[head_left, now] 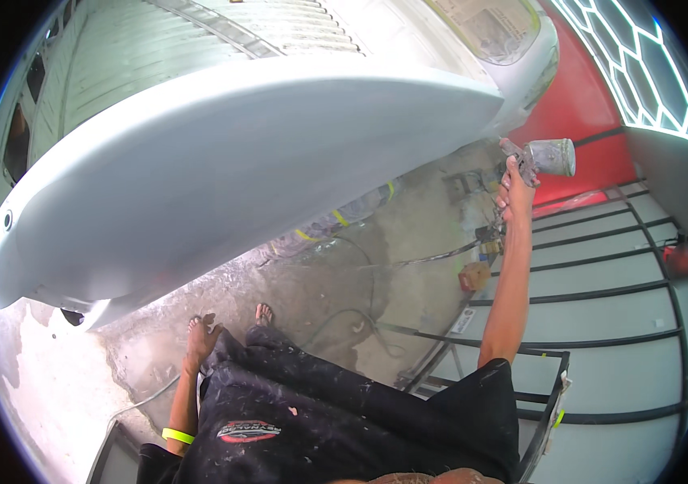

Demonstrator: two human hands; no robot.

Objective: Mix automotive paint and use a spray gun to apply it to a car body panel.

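Observation:
My right hand (513, 189) is raised at the arm's reach, its fingers wrapped round the handle of a spray gun (527, 166) with a paint-spattered metal cup. The gun is beside the far right end of a long, curved vehicle side panel (279, 161), coated pale grey to white. From here I cannot make out any spray leaving the nozzle. Down by my left thigh hangs my left hand (201, 339), holding nothing, fingers apart. A bright yellow band circles that wrist.
Wrapped material with yellow tape (303, 235) lies along the panel's underside. A hose (440, 255) runs over the stained concrete floor. To my right stand dark metal frames (565, 371) and pale panels with black bars. A ridged truck bed (199, 56) is beyond the panel.

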